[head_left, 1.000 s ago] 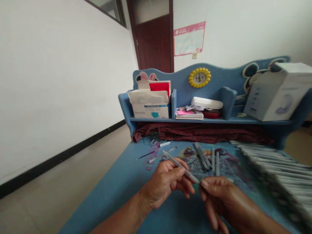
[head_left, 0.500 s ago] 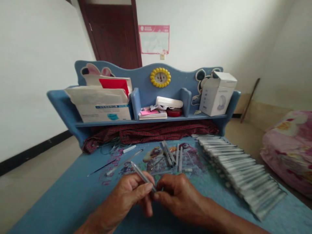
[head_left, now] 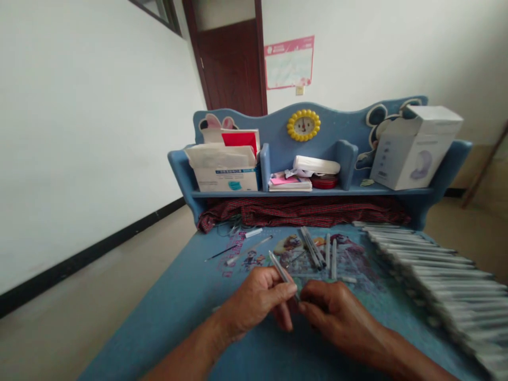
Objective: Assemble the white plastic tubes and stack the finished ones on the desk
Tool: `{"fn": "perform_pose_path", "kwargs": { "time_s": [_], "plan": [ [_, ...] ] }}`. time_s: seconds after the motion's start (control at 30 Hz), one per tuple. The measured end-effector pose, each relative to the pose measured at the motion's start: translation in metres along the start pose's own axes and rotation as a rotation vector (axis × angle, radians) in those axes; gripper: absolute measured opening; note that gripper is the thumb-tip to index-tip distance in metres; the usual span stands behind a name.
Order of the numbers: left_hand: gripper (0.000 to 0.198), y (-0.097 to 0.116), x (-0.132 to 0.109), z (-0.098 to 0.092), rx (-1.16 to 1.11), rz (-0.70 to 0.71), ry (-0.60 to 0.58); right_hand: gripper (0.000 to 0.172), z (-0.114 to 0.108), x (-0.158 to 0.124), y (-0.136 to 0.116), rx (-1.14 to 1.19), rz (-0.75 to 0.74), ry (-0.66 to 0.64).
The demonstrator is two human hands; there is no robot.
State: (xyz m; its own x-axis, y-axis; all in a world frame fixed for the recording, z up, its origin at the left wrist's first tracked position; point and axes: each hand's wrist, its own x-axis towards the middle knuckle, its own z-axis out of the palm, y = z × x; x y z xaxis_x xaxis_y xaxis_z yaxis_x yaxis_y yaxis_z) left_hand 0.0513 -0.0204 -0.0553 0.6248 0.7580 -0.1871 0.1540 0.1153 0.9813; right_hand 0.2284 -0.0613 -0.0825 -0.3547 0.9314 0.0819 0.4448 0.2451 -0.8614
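Thumb and fingers of my left hand close around a clear pen, which slants with its upper end up and to the left. My right hand is closed in a pinch at the pen's lower end; the fingers cover that tip. Beyond my hands, several pens lie close together on the blue table. Two pale pens lie just right of them. A thin dark refill, another clear pen and a white cap-like piece lie to the left.
A large row of pens covers the table's right side. Along the back, a blue shelf holds a mask box, papers and a white carton. Red checked cloth lies underneath.
The camera view has turned left, so the table and shelf appear farther right. Both hands keep their grip on the pen, with little change in pose.
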Motion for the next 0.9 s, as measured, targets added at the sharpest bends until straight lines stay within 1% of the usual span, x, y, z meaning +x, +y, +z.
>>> {"fn": "perform_pose_path", "kwargs": {
  "time_s": [0.07,0.1,0.17,0.2,0.23,0.27,0.33,0.37,0.43,0.53,0.6,0.7,0.8,0.9],
  "plan": [
    [0.027,0.01,-0.005,-0.013,0.141,-0.007,0.01,0.016,-0.001,-0.001,0.002,-0.011,0.05,0.012],
    [0.027,0.014,-0.008,-0.023,0.235,0.0,0.06,0.016,-0.001,-0.002,0.003,-0.012,0.076,0.018],
    [0.023,0.023,-0.015,-0.045,0.438,0.023,0.247,0.018,-0.001,-0.002,0.005,-0.018,0.105,0.027],
    [0.021,0.026,-0.018,-0.055,0.534,0.016,0.318,0.019,-0.002,-0.002,0.007,-0.026,0.109,0.027],
    [0.019,0.027,-0.022,-0.065,0.623,-0.003,0.354,0.02,-0.001,-0.003,0.008,-0.034,0.109,0.025],
    [0.017,0.029,-0.025,-0.073,0.704,-0.027,0.35,0.02,-0.001,-0.003,0.01,-0.04,0.109,0.02],
    [0.013,0.029,-0.03,-0.081,0.839,-0.074,0.26,0.021,-0.001,-0.004,0.012,-0.048,0.11,-0.002],
    [0.01,0.029,-0.031,-0.082,0.891,-0.092,0.198,0.021,-0.001,-0.005,0.013,-0.049,0.113,-0.015],
    [0.007,0.028,-0.032,-0.078,0.981,-0.121,0.093,0.022,-0.001,-0.006,0.012,-0.06,0.121,-0.042],
    [0.007,0.026,-0.029,-0.064,1.129,-0.155,0.008,0.021,0.0,-0.009,0.006,-0.098,0.106,-0.095],
    [0.005,0.024,-0.027,-0.055,1.237,-0.163,0.0,0.02,0.0,-0.01,-0.001,-0.124,0.076,-0.133],
    [0.014,0.02,-0.024,-0.05,1.307,-0.155,0.009,0.018,0.002,-0.012,-0.01,-0.155,0.026,-0.171],
    [0.016,0.017,-0.022,-0.052,1.255,-0.132,0.009,0.013,0.004,-0.013,-0.015,-0.165,0.02,-0.191],
    [0.01,0.018,-0.018,-0.057,1.106,-0.084,0.058,0.01,0.006,-0.013,-0.017,-0.143,0.033,-0.211]
  ]
}}
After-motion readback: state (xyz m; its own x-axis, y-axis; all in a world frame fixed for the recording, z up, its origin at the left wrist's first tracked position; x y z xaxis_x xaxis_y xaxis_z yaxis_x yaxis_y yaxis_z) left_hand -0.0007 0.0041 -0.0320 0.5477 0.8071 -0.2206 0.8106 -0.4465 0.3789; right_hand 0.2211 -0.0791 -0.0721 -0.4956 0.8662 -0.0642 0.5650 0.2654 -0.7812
